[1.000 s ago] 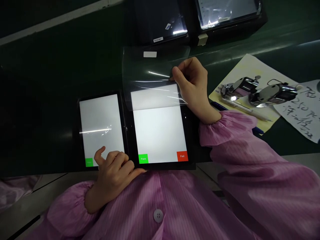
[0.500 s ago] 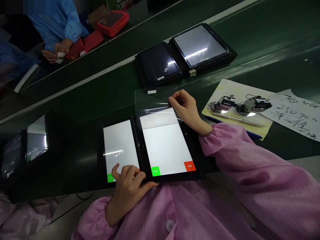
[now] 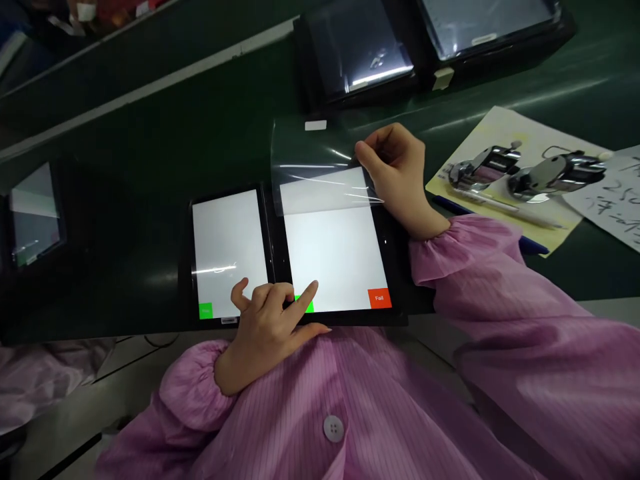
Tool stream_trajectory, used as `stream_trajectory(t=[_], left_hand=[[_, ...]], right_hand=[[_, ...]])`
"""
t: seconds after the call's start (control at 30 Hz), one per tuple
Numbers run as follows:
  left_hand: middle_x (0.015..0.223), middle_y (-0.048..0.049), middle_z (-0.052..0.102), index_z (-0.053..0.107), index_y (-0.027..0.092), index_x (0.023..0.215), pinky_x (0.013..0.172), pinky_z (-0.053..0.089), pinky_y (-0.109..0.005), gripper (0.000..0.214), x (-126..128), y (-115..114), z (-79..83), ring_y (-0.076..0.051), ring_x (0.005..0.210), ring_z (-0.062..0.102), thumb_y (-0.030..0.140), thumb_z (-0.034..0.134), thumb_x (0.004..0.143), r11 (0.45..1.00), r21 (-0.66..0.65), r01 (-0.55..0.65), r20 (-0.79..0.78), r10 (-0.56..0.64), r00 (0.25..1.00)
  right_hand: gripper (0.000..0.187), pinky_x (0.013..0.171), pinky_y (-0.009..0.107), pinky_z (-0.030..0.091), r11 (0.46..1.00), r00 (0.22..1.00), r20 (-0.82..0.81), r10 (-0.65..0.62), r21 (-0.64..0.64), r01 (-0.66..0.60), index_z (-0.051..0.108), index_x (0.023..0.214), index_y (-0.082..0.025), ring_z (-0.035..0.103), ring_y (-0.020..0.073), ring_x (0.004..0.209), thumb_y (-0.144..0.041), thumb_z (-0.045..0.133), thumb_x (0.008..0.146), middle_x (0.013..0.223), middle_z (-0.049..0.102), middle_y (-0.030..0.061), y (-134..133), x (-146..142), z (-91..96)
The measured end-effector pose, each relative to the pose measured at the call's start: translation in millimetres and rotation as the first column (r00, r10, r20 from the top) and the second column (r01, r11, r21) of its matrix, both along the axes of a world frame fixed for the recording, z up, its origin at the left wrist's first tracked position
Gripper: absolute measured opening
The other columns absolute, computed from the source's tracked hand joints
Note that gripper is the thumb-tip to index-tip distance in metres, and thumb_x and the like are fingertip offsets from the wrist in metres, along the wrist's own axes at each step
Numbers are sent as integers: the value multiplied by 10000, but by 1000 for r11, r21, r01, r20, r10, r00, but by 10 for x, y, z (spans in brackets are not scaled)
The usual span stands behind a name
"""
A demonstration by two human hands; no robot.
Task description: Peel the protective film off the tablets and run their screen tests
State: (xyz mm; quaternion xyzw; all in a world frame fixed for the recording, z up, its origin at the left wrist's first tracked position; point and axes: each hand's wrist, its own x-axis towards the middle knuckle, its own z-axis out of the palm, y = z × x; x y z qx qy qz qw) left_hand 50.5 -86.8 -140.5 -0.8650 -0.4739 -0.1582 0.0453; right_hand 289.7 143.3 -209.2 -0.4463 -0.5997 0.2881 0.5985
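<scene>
Shifted rightward, left hand (image 3: 265, 333) loosely curled, index finger extended over the flat green Pass button (image 3: 303, 307) of a black-framed tablet (image 3: 333, 253); right hand (image 3: 395, 177) pinching glossy clear film (image 3: 310, 160), curved up off that tablet's smooth screen.

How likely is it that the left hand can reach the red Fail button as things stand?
Likely: the left hand rests by the lower edge of the tablet, and only bare screen lies before the Fail button; the lifted film stays higher up.

On the belt (image 3: 150, 133) at my right, two tally counters (image 3: 483, 167) and a pen (image 3: 510, 210) lie on yellow paper (image 3: 500, 127) beside a handwritten note (image 3: 615, 193).
</scene>
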Motion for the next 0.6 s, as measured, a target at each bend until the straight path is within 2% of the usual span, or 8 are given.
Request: stream_trajectory(t=[0.07, 0.17, 0.23, 0.3, 0.43, 0.5, 0.57, 0.6], left_hand=[[842, -7, 626, 786, 235, 1182, 1126, 255, -482, 351, 44, -12, -23, -208, 878, 513, 521, 709, 994, 999, 47, 17, -3, -17, 1000], [724, 53, 610, 806, 246, 1068, 1200, 248, -432, 113, 51, -107, -38, -155, 808, 522, 241, 798, 956, 987, 117, 109, 25, -113, 993], [686, 80, 605, 812, 247, 1043, 1250, 221, -407, 196, -7, -191, -33, -119, 767, 534, 87, 768, 939, 976, 114, 186, 69, -195, 978], [670, 88, 590, 817, 264, 1032, 1274, 216, -408, 264, -102, -248, -18, -104, 741, 538, 33, 746, 927, 972, 104, 210, 113, -221, 969], [692, 64, 547, 744, 258, 783, 1286, 193, -427, 165, -254, -200, 19, -130, 764, 524, 194, 864, 877, 989, 98, 106, 84, -115, 990], [703, 48, 528, 628, 234, 662, 1278, 187, -423, 342, -282, -142, 20, -146, 781, 513, 321, 880, 877, 990, 120, 69, 73, -78, 994], [702, 63, 522, 603, 242, 669, 1266, 168, -393, 369, -316, -115, -8, -136, 764, 498, 363, 893, 864, 993, 110, 52, 113, -65, 991], [696, 79, 522, 617, 256, 695, 1261, 150, -377, 345, -348, -118, -35, -125, 749, 491, 366, 904, 851, 999, 45, 17, 157, -24, 987]], right_hand=[[278, 629, 343, 425, 1000, 1000, -31, -6, 20, 7, 605, 767, -266, 512, 156, 653, -397, 820, 884, 735, 603, -10, 2, -11, 2], [213, 636, 336, 418, 1000, 999, -51, -8, 28, 9, 615, 749, -258, 527, 156, 656, -285, 796, 857, 731, 615, -10, -10, -21, 29], [168, 661, 329, 426, 1000, 999, -35, 2, 13, -1, 626, 752, -245, 567, 160, 696, -211, 751, 859, 753, 638, -5, -26, -17, 56], [148, 668, 320, 415, 1000, 999, -33, 9, 11, -9, 632, 756, -225, 598, 160, 721, -159, 717, 857, 762, 639, -2, -41, -11, 80], [183, 652, 303, 400, 1000, 998, -55, 15, 17, -14, 611, 741, -206, 599, 143, 696, -104, 707, 859, 750, 619, -9, -59, -7, 108], [203, 658, 300, 414, 1000, 998, -58, 19, 14, -18, 608, 737, -207, 604, 141, 696, -79, 704, 862, 753, 630, -10, -65, -11, 115], [208, 658, 300, 423, 1000, 998, -60, 17, 9, -16, 613, 740, -209, 616, 144, 696, -66, 699, 862, 753, 642, -9, -70, -16, 120], [208, 656, 300, 422, 1000, 998, -62, 11, 8, -10, 615, 735, -209, 618, 144, 693, -63, 697, 858, 747, 645, -9, -72, -19, 121]])
